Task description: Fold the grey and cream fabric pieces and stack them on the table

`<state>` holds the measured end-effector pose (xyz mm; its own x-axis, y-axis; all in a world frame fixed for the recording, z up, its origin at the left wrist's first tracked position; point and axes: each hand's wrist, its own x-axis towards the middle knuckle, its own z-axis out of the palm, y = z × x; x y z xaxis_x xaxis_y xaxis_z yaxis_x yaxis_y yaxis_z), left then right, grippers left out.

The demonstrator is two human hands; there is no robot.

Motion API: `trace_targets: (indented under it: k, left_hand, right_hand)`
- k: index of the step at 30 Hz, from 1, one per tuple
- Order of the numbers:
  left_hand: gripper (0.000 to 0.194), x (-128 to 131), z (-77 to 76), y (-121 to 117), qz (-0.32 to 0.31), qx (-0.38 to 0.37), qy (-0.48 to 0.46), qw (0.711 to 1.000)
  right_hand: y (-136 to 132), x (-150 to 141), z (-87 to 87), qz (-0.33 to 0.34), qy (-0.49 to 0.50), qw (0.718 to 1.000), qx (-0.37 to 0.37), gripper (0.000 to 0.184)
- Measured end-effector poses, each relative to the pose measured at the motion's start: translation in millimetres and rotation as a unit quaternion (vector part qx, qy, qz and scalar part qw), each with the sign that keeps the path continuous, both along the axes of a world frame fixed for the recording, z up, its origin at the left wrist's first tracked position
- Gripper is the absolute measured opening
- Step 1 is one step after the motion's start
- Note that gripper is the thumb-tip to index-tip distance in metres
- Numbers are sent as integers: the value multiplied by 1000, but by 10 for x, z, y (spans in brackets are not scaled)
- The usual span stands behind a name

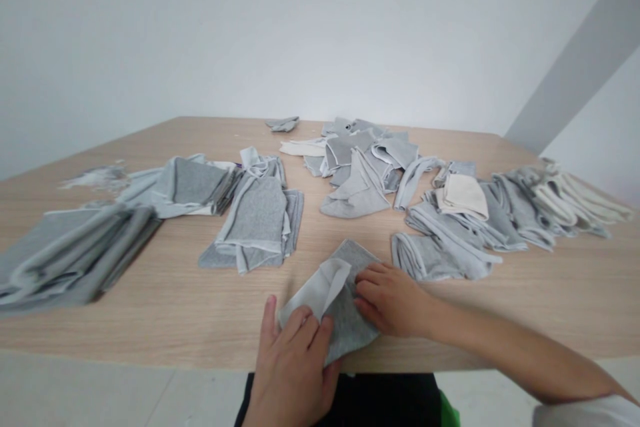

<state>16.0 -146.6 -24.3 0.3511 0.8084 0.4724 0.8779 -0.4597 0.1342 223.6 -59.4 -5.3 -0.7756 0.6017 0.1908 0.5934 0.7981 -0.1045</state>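
- Right now the left hand (295,363) pinches a turned-over corner of the grey cloth piece (337,303) between thumb and fingers, closed on the fabric at the near edge of the table (165,307).
- Meanwhile the right hand (393,300) lies flat with fingers spread on the same piece, pressing it down and gripping nothing.
- To fold it well, I judge the flat hand should pin the cloth while the other draws the lighter flap across, edges matched, then smooths the crease outward.
- The piece sits just in front of the person, apart from the neat stack (260,220) to the left and near the loose heap (450,227) to the right.
- More folded piles (75,257) lie at the far left; a jumbled mound (357,160) sits in the middle of the table, farther back.
- The surface is pale wood-grain laminate; behind it stands a plain white wall (300,27) with a grey slanted band at the right.
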Motion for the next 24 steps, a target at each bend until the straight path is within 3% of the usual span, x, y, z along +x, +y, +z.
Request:
trace_targets:
  k: [4,7,9,12,16,21,24]
  left_hand:
    - [30,-8,86,-34,-47,6,-44,998]
    - [15,-10,34,-23,-40,40,-46,997]
    - [18,-30,-53,0,-1,62,-28,998]
    - [17,-59,-180,42,105,53,-14,993]
    - [47,-23,-206,95,235,-45,-11,971]
    - [53,57,-105,131,279,-113,-1,954]
    - [51,70,-69,123,306,-140,-17,941]
  right_hand:
    - [-3,-64,10,25,-11,999,-22,19]
    - [-7,-142,25,46,-15,998,-26,20]
    - [-8,-193,44,58,-9,998,-30,22]
    - [-13,-248,60,83,6,996,-44,29]
    - [-19,-264,8,129,31,988,-78,38]
    - [25,-200,-62,80,145,986,-35,38]
    - [85,-149,-76,48,155,987,-20,37]
